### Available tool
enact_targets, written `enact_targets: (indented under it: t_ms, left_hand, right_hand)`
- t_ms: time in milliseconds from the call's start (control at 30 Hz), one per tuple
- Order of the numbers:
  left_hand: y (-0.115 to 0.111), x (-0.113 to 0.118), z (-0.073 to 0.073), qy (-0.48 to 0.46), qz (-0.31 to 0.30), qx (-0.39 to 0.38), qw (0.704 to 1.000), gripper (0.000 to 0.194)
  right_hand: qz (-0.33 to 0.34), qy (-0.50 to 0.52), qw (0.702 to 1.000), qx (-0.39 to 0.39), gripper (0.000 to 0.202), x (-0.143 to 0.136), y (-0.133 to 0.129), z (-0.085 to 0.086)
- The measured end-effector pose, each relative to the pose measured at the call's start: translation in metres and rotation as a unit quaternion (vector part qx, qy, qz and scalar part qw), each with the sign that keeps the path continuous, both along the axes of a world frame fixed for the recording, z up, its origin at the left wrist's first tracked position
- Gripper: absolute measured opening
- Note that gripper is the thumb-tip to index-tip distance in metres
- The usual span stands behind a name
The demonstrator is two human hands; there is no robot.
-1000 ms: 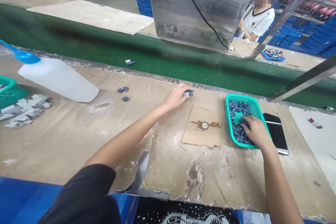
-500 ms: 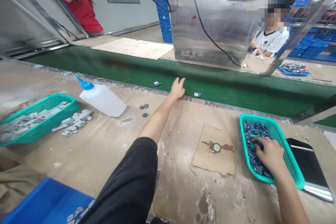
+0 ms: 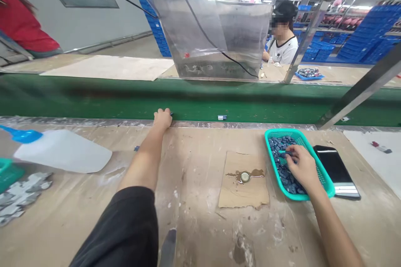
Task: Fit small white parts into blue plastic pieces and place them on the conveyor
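Note:
My left hand (image 3: 163, 119) reaches to the near edge of the green belt (image 3: 197, 106), its fingers closed on a small part whose dark tip shows at the right of the fingers. On the belt to its right lies a white and blue part (image 3: 222, 117). My right hand (image 3: 301, 167) is inside the green basket (image 3: 322, 179), with thumb and fingers pinched on a dark blue piece (image 3: 283, 155) above many similar pieces. Left of the basket, a bottle cap (image 3: 244, 177) sits in brown liquid on a piece of cardboard (image 3: 243, 196).
A white bottle (image 3: 67, 150) with a blue nozzle lies at the left, beside grey parts (image 3: 23, 196). A black phone (image 3: 336, 169) is right of the basket. Slanted metal posts and a hanging cable (image 3: 206, 35) stand beyond. A person in white (image 3: 283, 50) sits across the belt.
The view has swung to the right. My left hand has closed around the part on the belt. My right hand stays in the basket, its pinched fingers now in clearer view.

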State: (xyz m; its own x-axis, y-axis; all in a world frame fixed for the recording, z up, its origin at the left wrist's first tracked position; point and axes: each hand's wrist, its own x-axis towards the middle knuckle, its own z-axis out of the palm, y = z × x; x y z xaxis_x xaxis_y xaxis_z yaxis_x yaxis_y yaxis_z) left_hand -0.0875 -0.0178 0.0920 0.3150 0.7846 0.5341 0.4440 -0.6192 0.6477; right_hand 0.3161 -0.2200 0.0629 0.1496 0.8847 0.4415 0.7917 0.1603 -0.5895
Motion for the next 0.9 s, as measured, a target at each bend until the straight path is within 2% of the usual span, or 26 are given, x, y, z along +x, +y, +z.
enact_targets:
  t_ms: [100,167,200,233,300,367,433,533,633,800,900]
  left_hand:
    - [-0.007,0.011,-0.009,-0.059,0.113,-0.058,0.990,0.024]
    - [-0.025,0.024,-0.013,-0.140,0.190,-0.146,0.961,0.025]
    - [-0.038,0.032,-0.015,-0.189,0.203,-0.200,0.940,0.026]
    - [-0.055,0.041,-0.015,-0.238,0.192,-0.258,0.916,0.025]
    - [-0.093,0.059,-0.013,-0.308,0.105,-0.358,0.875,0.022]
    - [-0.130,0.077,-0.010,-0.335,0.018,-0.437,0.834,0.023]
    - [-0.161,0.094,-0.008,-0.327,-0.040,-0.482,0.812,0.030]
    - [-0.186,0.115,-0.010,-0.294,-0.074,-0.472,0.828,0.043]
    - [-0.192,0.128,-0.020,-0.269,-0.058,-0.420,0.865,0.046]
    - [-0.194,0.133,-0.039,-0.206,-0.037,-0.336,0.918,0.041]
    - [-0.196,0.129,-0.040,-0.140,-0.022,-0.279,0.950,0.033]
  right_hand:
    - [0.013,0.007,1.000,-0.016,0.020,0.000,-0.001,0.003]
    - [0.025,0.021,0.999,-0.016,0.022,0.002,-0.002,0.004]
    - [0.035,0.049,0.998,-0.013,0.021,0.003,-0.002,0.004]
    - [0.048,0.087,0.995,-0.011,0.019,0.005,-0.002,0.004]
    - [0.073,0.162,0.984,-0.001,0.015,0.006,-0.002,0.005]
    - [0.086,0.195,0.977,0.015,0.012,0.002,-0.003,0.008]
    - [0.104,0.190,0.976,0.026,0.010,-0.009,-0.006,0.013]
    - [0.179,0.142,0.973,-0.022,0.008,-0.037,-0.012,0.024]
    - [0.249,0.032,0.965,-0.077,0.006,-0.066,-0.015,0.028]
    - [0.292,-0.091,0.946,-0.102,0.012,-0.090,-0.012,0.009]
    - [0.299,-0.133,0.940,-0.094,0.015,-0.091,-0.012,-0.001]
